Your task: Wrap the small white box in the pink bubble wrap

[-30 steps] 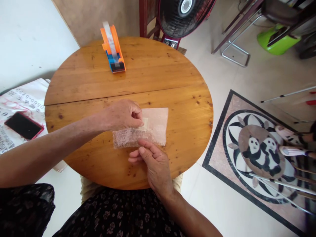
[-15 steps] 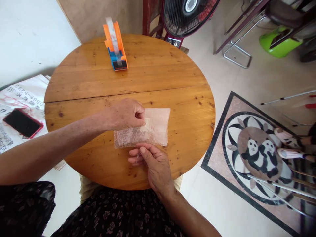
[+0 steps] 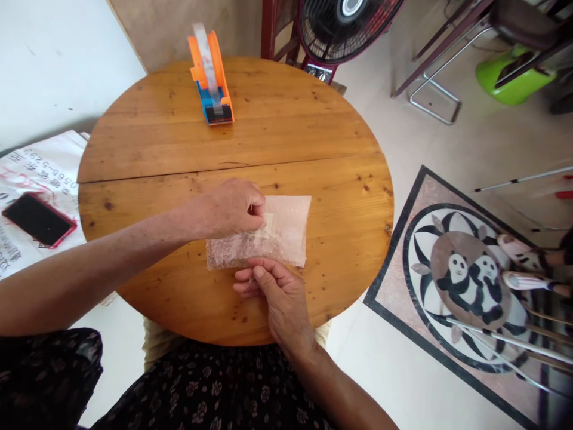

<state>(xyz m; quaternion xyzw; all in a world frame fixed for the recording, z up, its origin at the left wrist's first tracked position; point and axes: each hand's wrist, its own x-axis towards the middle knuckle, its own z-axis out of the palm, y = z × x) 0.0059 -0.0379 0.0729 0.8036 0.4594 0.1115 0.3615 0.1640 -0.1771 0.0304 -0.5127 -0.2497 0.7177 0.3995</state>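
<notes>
A flat, clear bubble-wrap pouch lies on the round wooden table, with a pale squarish thing showing through its middle. Over the pouch's upper left part is my left hand, its thumb and fingers closed in a pinch. What that pinch holds is too small to make out. Just below the pouch's near edge, my right hand has its thumb pressed toward curled fingers. A faint clear glint shows by those fingertips, but I cannot tell what it is.
An orange and blue tape dispenser with a roll of tape stands near the table's far edge. To the left, a phone lies on printed sacks. Behind the table is a fan; a green bin stands on the floor.
The view has shifted very slightly. Both hands and the bubble-wrap pouch keep nearly the same places, with no clear change in either grip.
</notes>
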